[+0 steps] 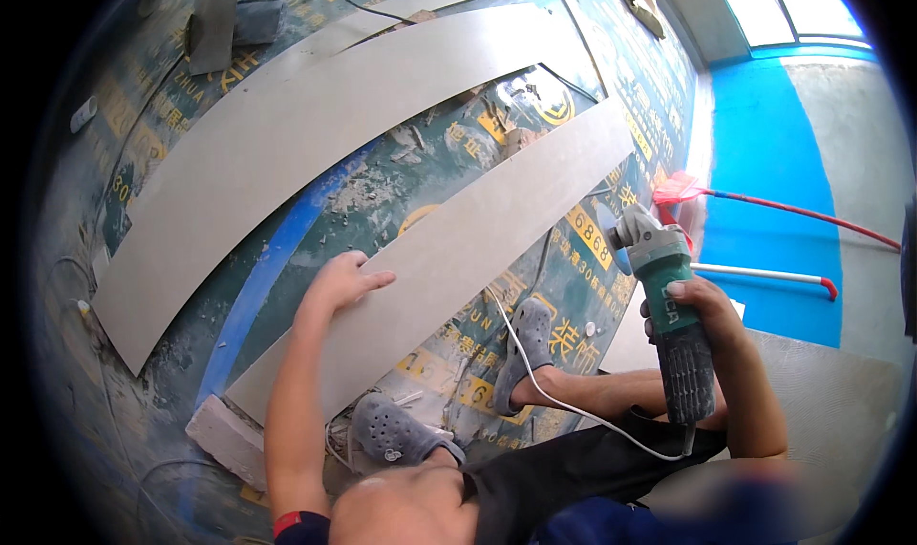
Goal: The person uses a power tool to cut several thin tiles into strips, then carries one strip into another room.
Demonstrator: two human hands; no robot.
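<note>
My right hand (pixel 709 308) is wrapped around the green and black body of an angle grinder (pixel 676 325), held upright and raised to the right. Its pale disc (pixel 611 235) faces left, apart from the tile, and a white cord hangs from its lower end. A long grey-beige tile strip (pixel 478 215) lies slantwise before me. My left hand (pixel 346 282) grips that strip's far edge, thumb on the top face and the other fingers bent over the edge, their tips hidden. A pale block (pixel 227 440) sits at the strip's near left end.
Beyond lie a wider tile strip (pixel 315 129) and a narrower one (pixel 420 5). Rubble and dust cover parts of the green printed floor sheet. Blue tape (pixel 277 249) runs between strips. My clogs (pixel 401 430) flank the near edge. A red broom (pixel 680 189) lies right.
</note>
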